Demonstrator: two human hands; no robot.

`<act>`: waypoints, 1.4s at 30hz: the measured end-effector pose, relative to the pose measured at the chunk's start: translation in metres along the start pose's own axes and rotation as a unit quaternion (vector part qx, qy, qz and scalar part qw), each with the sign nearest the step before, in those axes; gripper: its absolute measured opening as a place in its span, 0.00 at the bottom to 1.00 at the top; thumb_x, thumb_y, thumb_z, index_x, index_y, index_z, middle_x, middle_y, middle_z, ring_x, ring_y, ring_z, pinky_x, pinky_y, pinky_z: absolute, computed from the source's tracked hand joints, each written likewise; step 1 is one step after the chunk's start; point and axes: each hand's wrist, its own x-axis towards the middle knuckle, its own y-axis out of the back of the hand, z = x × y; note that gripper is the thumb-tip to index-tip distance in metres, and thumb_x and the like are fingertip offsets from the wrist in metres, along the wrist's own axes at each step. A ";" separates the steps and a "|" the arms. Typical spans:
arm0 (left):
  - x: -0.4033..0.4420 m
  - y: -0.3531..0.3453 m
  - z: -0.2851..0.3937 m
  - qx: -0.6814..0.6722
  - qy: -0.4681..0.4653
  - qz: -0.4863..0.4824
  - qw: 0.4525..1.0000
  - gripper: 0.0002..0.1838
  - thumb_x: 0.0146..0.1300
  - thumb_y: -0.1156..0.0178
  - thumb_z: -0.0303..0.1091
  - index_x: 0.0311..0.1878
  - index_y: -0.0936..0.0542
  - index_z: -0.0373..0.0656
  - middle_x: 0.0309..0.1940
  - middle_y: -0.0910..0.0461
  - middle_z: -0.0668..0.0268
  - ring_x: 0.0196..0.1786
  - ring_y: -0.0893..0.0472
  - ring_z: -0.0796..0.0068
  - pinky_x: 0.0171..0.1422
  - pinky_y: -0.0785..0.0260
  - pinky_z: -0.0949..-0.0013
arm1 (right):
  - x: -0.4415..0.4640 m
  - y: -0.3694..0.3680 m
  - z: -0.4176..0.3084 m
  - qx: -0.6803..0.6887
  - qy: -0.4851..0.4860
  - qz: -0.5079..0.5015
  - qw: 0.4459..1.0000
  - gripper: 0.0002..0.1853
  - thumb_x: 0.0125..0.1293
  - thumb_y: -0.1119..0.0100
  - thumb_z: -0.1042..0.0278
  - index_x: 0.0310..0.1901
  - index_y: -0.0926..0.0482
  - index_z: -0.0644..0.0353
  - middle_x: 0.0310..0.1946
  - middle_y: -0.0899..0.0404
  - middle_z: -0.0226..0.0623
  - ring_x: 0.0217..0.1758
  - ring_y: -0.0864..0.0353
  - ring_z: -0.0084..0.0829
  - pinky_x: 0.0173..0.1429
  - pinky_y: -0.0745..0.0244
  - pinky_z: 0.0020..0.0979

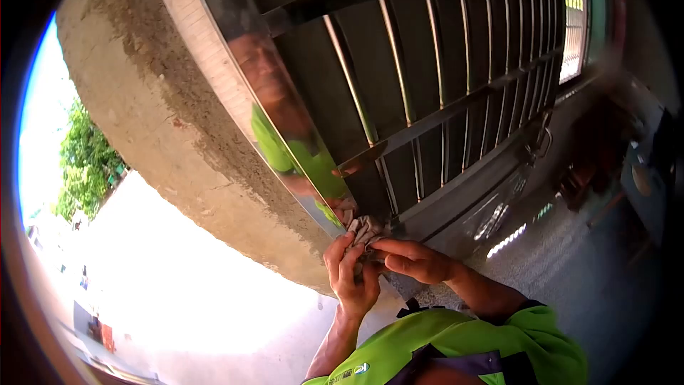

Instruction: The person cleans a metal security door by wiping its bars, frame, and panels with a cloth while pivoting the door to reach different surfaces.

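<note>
Crumpled greyish-pink cloth (365, 229), bunched at lower end of shiny, mirror-like metal post (288, 117) edging dark gate with slim metal bars (397, 64). Enclosed in curled fingers of bare left hand (350, 278). Touched by bare right hand (420, 260), with index extended, others partly bent; impossible to tell whether gripping.

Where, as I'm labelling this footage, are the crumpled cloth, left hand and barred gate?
Crumpled cloth (367, 227): head view, on its bunched folds.
Left hand (351, 281): head view, middle of the hand.
Barred gate (449, 110): head view, on its middle rail.
</note>
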 end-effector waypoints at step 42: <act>-0.071 0.025 -0.055 -0.214 0.381 0.238 0.868 0.29 0.52 0.40 0.20 0.61 0.27 0.38 0.54 0.22 0.58 0.57 0.20 0.61 0.63 0.31 0.65 | 0.089 0.095 -0.155 -0.723 0.390 0.374 0.430 0.28 0.76 0.44 0.58 0.70 0.35 0.66 0.69 0.32 0.51 0.72 0.31 0.46 0.73 0.31 0.44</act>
